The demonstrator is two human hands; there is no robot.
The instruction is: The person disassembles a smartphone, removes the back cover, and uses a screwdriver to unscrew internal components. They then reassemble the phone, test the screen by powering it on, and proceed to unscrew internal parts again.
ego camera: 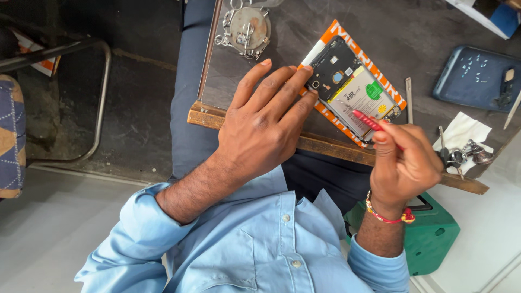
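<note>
An opened phone with its back cover off lies on an orange and white box on the dark worktable. Its battery and black inner frame show. My left hand rests flat on the table, its fingertips pressing the phone's left edge. My right hand pinches a thin red tool, whose tip touches the phone's lower edge by the battery.
A round metal tool with chain lies at the back. A blue phone back cover holding small screws sits at the right. Metal tweezers, a white cloth and metal bits are nearby. A green box stands below the wooden table edge.
</note>
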